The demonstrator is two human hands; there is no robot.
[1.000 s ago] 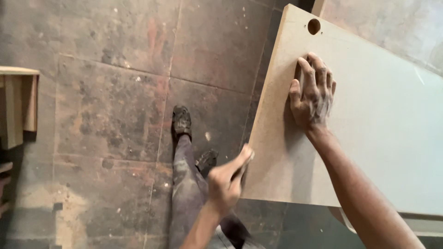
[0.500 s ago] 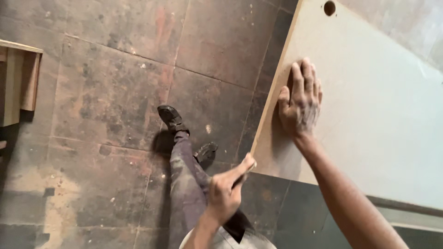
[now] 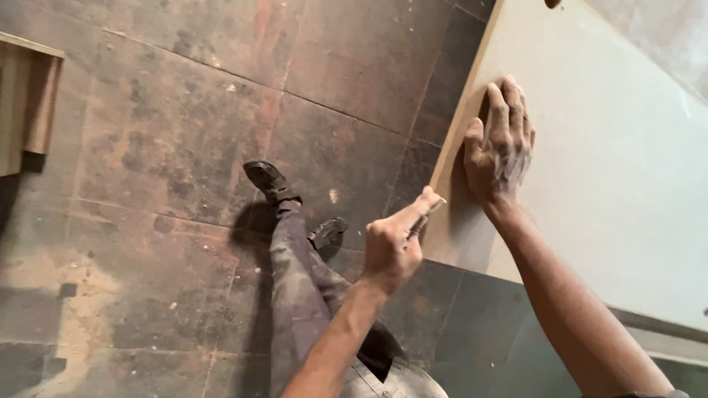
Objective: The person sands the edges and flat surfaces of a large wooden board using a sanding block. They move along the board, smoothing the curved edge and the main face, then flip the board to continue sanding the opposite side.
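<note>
I see my right hand (image 3: 500, 151) flat on the pale board (image 3: 612, 162), fingers together and straight, palm down near its left edge. My left hand (image 3: 394, 247) is curled into a loose fist, thumb & forefinger pinching a small pale piece (image 3: 431, 204) against the board's edge; can't tell what it is. Board tilts over the dark tiled floor (image 3: 169, 147), my shoes (image 3: 270, 180) below.

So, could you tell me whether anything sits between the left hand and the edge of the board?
Nothing visible does. The left hand, pinching a small pale piece, is right at the edge of the board. The right hand lies flat on the board's face, further along, clear of that spot.
</note>
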